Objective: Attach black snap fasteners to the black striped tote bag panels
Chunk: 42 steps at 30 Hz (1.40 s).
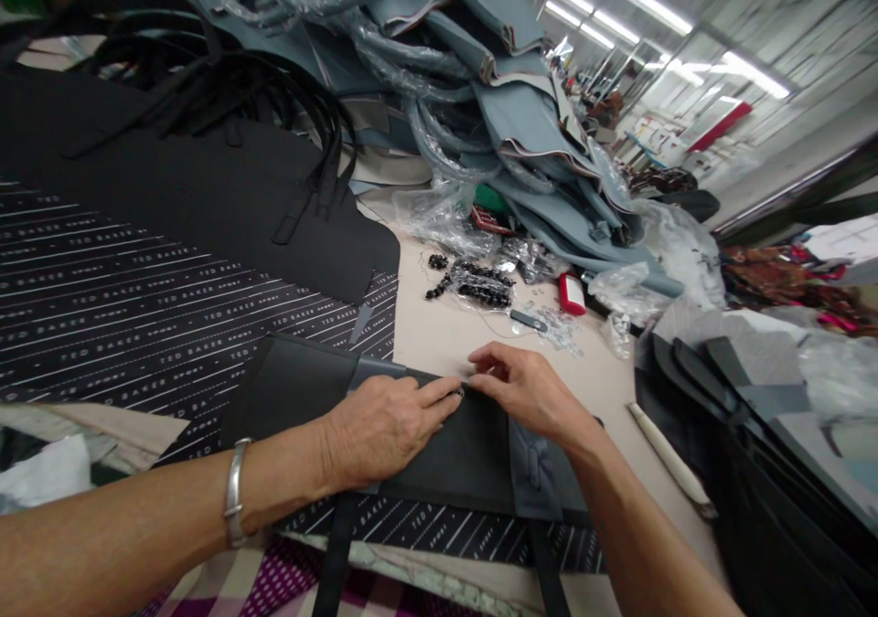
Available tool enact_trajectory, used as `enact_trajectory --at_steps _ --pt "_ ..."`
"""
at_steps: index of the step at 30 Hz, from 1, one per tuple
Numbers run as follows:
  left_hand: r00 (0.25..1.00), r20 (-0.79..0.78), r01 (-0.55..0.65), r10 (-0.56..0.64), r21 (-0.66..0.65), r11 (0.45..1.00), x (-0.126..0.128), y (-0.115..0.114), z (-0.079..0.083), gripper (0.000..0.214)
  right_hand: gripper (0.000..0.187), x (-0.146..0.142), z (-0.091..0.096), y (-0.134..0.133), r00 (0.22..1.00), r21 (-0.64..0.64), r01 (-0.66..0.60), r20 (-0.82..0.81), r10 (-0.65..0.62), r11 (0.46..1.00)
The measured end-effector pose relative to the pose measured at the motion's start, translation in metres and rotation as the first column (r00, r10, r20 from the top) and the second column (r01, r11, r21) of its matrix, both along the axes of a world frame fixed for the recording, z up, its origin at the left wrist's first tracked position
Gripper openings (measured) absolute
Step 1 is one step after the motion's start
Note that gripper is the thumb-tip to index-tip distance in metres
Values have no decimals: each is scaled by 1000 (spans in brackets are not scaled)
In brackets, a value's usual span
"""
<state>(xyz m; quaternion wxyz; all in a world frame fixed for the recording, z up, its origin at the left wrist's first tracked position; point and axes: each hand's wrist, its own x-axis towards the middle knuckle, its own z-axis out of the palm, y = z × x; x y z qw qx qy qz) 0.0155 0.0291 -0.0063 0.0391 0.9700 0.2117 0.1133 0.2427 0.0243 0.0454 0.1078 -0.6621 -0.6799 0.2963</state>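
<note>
A black bag panel (302, 381) with grey strap tabs lies across striped, lettered lining fabric (206, 324). My left hand (384, 425) rests over its middle, index finger stretched along the upper edge and the other fingers curled. Under that fingertip shows a small dark shiny piece, too small to name. My right hand (525, 384) meets the same edge from the right, thumb and curved fingers closing round it. A grey tab (533, 471) with a stitched loop sits below my right wrist. Black straps (336, 558) hang from the panel's near side. My left thumb is hidden.
Black handles (226, 87) lie on a dark sheet (171, 178) at upper left. Blue-grey bag pieces (514, 132) pile up behind. Bagged black fittings (484, 283), a red container (572, 294) and a pale-handled tool (669, 457) lie on the table. Black pieces (741, 434) stack at right.
</note>
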Motion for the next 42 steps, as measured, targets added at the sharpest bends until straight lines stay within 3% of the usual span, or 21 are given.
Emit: enact_trajectory --at_steps 2,3,5,7,9,11,14,16,17,19,20,21,22,24,26,27,28,29,32,34,42 --pt "1000 0 9 -9 15 1000 0 0 -1 35 29 33 -2 -20 978 132 201 21 -206 971" --pt "1000 -1 13 -13 17 1000 0 0 -1 36 35 54 -3 -32 942 212 303 84 -326 929" --pt "1000 -14 16 -16 17 1000 1 0 -1 37 47 100 -9 -60 796 367 413 299 -526 834" --pt "999 -40 13 -12 17 1000 2 -1 1 39 57 144 -18 -88 662 446 358 499 -560 820" --pt "998 -69 6 -5 19 1000 3 -1 3 40 64 180 -30 -112 583 436 367 580 -568 822" --pt "996 -89 0 2 25 1000 4 -2 5 40 66 203 -42 -129 560 395 418 597 -575 818" --pt "995 -97 5 -2 31 1000 3 -2 6 39 60 212 -48 -138 595 386 450 543 -593 805" --pt "996 -85 9 -5 36 999 3 -1 6 39 54 200 -40 -136 606 445 478 457 -651 757" --pt "997 -77 10 -7 38 999 3 -1 5 38 50 190 -33 -134 597 480 529 376 -709 700" --pt "998 -62 9 -6 41 999 2 -1 5 38 45 164 -17 -127 567 532 691 22 -823 490" --pt "998 -58 7 -5 41 999 1 -1 5 38 44 148 -9 -123 537 518 766 -191 -822 380" --pt "998 -57 5 -2 41 999 1 -1 5 37 42 132 -3 -118 509 471 828 -407 -759 303" --pt "998 -58 4 -1 39 999 1 -1 5 37 39 115 2 -112 477 401 873 -581 -660 278" --pt "998 -59 2 0 35 999 0 -1 5 37 29 82 8 -97 331 193 921 -846 -419 339" --pt "999 -54 1 1 29 1000 0 -1 5 36 19 51 7 -81 43 -71 883 -973 -229 464" --pt "999 -49 1 1 28 1000 0 -1 5 36 14 38 4 -72 -102 -179 836 -980 -173 519" --pt "999 -44 -1 3 28 1000 1 -1 4 36 11 25 1 -64 -190 -245 795 -969 -156 555" --pt "999 -39 -1 2 28 1000 1 -1 4 36 16 15 -3 -56 -228 -279 770 -960 -160 574" --pt "1000 -27 -1 1 18 1000 1 -1 2 35 46 -5 -17 -37 -177 -265 767 -963 -204 584" --pt "1000 -14 -1 1 2 1000 1 -1 1 35 57 -11 -25 -30 -143 -242 774 -967 -211 585" --pt "1000 0 15 -15 -55 998 1 2 3 36 52 -18 -33 -17 -206 -272 762 -962 -178 588"
